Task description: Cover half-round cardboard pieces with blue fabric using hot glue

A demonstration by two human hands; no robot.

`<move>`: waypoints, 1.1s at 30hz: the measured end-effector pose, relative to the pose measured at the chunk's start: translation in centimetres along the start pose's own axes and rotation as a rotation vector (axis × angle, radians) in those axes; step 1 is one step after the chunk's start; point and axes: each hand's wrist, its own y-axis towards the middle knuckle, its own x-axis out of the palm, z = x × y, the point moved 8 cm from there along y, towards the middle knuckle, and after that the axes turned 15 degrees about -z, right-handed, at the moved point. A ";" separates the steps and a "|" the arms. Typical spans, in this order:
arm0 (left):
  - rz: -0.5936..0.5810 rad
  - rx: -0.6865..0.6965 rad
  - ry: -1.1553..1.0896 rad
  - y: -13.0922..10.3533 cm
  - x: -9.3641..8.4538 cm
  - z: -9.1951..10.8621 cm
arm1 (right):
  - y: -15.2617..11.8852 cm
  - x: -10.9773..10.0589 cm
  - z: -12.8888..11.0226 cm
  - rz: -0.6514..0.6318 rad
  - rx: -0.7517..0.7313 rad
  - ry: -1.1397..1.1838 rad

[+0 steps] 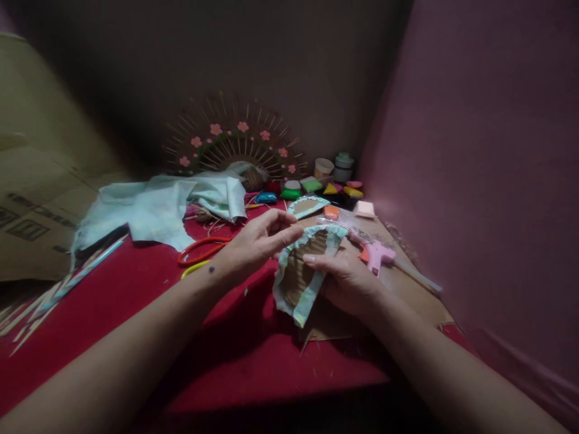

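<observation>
Head view: right hand [346,274] grips the cutout [298,272], thumb laid on its cardboard face, the other fingers behind and mostly hidden. Cutout is held tilted above the near edge of the board [420,298], pale cloth folded over its rim, loose flaps hanging at the lower end. Left hand [262,240] at the cutout's upper left edge, thumb extended, fingers partly curled; cannot tell whether they pinch the cloth or only touch it.

Beyond: second cutout [309,207], smaller, also cloth-rimmed. Glue gun [379,254], pink, lies on the board, just right of the right hand. Red handle loop [199,247] and yellow handle loop [193,269] near the left wrist, on red cloth [253,380]. Pale fabric [154,208] heaped to the left. Cup [323,167] and jar [344,167] stand at the back, beside the flowered stick fan [243,126].
</observation>
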 end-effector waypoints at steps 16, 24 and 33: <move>-0.056 -0.138 -0.230 -0.2 0.6 -3.4 | -0.3 -2.3 -0.5 0.211 -0.047 0.088; 0.033 -0.090 -0.021 -0.4 1.0 -2.0 | -0.3 -2.2 -0.6 0.186 -0.073 0.069; 0.007 -0.086 -0.045 -0.2 0.8 -1.8 | -0.4 -2.3 0.7 0.150 0.095 0.115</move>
